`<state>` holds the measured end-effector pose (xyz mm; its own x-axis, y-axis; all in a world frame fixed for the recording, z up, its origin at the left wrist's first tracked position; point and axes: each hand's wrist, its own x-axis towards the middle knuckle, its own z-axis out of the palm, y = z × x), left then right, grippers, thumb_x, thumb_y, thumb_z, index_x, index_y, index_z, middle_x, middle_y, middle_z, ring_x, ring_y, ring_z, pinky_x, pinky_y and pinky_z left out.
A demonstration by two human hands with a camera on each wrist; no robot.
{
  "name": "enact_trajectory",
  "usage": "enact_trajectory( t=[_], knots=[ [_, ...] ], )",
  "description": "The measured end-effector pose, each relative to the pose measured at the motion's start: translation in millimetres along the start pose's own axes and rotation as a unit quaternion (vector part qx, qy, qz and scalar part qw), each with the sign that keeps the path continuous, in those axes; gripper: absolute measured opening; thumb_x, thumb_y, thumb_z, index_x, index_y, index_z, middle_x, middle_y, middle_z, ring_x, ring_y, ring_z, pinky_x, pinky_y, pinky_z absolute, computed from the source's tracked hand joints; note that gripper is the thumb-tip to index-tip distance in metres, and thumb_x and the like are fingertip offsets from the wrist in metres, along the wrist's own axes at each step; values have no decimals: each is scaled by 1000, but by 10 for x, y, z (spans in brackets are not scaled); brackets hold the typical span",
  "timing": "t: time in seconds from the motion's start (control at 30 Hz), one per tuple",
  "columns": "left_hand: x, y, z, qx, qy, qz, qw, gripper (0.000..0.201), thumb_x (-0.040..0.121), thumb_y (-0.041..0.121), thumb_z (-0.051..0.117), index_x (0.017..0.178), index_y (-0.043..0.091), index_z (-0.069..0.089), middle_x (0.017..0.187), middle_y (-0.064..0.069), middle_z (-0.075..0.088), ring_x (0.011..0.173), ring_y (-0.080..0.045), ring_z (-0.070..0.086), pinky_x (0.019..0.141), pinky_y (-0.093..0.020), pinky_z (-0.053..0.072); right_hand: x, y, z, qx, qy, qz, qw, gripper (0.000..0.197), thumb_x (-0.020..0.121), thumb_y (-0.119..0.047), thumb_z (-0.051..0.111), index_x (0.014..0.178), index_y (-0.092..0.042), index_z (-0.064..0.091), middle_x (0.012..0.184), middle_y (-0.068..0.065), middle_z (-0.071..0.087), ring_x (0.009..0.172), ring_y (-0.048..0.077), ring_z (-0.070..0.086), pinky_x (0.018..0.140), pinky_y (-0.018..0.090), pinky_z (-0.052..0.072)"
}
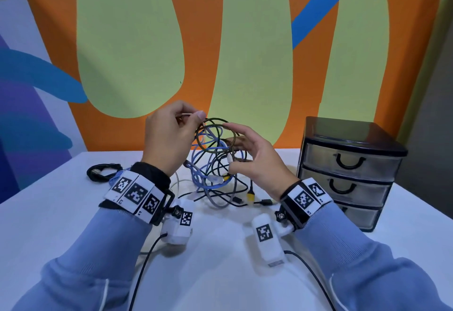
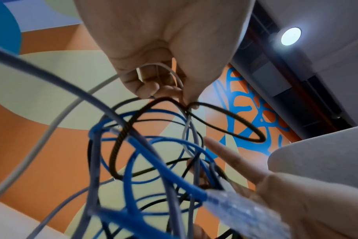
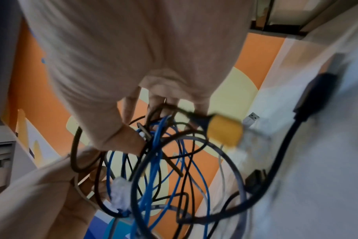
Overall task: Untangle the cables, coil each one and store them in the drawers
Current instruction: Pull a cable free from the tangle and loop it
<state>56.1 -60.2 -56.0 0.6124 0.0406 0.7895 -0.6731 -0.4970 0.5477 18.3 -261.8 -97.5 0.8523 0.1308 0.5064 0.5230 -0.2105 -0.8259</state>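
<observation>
A tangle of blue, black and grey cables [image 1: 204,178] hangs above the white table [image 1: 61,225] between my two hands. My left hand [image 1: 193,117] is raised at the top of the tangle and pinches a thin white cable [image 1: 186,114] between thumb and forefinger; the left wrist view shows this white cable [image 2: 51,129] running down out of the curled fingers. A braided black-and-yellow loop [image 2: 121,153] stands just under that pinch. My right hand [image 1: 232,157] reaches into the tangle from the right, with thumb and fingers closed on strands and a small white plug. A yellow-capped plug [image 3: 225,131] dangles below it.
A dark three-drawer unit [image 1: 348,163] stands at the right on the table, all drawers closed. A coiled black cable [image 1: 101,172] lies at the back left. Loose cable ends and plugs [image 1: 250,196] trail on the table under the tangle. The painted wall is close behind.
</observation>
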Motion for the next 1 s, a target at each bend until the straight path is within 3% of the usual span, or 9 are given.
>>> enact_trajectory(
  t=[0.17,0.27,0.33,0.4,0.5,0.67,0.8,0.93,1.0],
  knots=[
    [-18,-43,54,-16,15,-40,999,20,106,41,57,90,29,55,78,10,71,72,-16,66,74,-48,57,4,42,12,-45,3,-26,999,59,90,0,76,135,-36,63,117,8,69,104,-2,61,91,20,51],
    [-23,-36,67,-49,16,-61,997,24,108,42,51,98,21,51,77,7,74,63,-18,69,71,-56,59,27,67,16,-33,44,-30,998,45,98,0,66,132,-29,66,90,-6,72,88,6,63,89,32,55],
    [-31,-4,61,-68,12,-64,996,24,109,43,50,99,21,50,75,5,75,60,-20,71,71,-57,59,60,87,14,-53,83,-33,995,37,100,-3,63,127,-28,68,78,-13,71,77,4,61,79,30,51],
    [-60,51,72,-74,4,-52,996,24,109,43,50,99,22,49,73,3,73,55,-22,70,69,-54,58,85,106,13,-77,113,-28,990,30,99,-6,64,119,-28,69,86,-6,73,71,6,59,70,23,46],
    [-76,131,35,-55,63,-8,996,30,110,46,49,99,19,48,67,1,66,55,-25,63,61,-52,53,93,145,-25,-144,133,2,981,37,96,-3,58,114,-33,71,102,0,62,65,15,50,62,26,44],
    [78,117,-223,-124,205,-5,971,26,104,60,53,92,38,47,78,-8,56,62,-32,49,57,-57,47,106,270,-160,-250,165,35,953,51,87,-5,49,118,-37,73,111,8,62,101,30,57,85,36,52],
    [86,137,-222,-162,152,33,974,22,101,49,67,90,32,61,73,-4,52,65,-32,45,58,-55,46,107,191,-146,-311,199,73,927,38,92,-10,58,122,-26,74,118,9,63,121,35,49,97,37,46],
    [93,198,-244,-212,115,52,969,9,95,32,80,89,26,76,71,-23,58,66,-34,41,62,-44,37,94,28,-145,-214,288,9,933,34,97,-5,47,120,-19,68,117,1,61,122,25,51,106,41,43],
    [108,163,-275,-219,72,38,972,8,95,28,80,94,20,81,71,-9,62,67,-22,44,66,-33,38,97,-61,-113,-158,308,-29,938,33,97,-7,44,117,-22,66,112,-6,62,115,17,54,103,39,45]
  ],
)
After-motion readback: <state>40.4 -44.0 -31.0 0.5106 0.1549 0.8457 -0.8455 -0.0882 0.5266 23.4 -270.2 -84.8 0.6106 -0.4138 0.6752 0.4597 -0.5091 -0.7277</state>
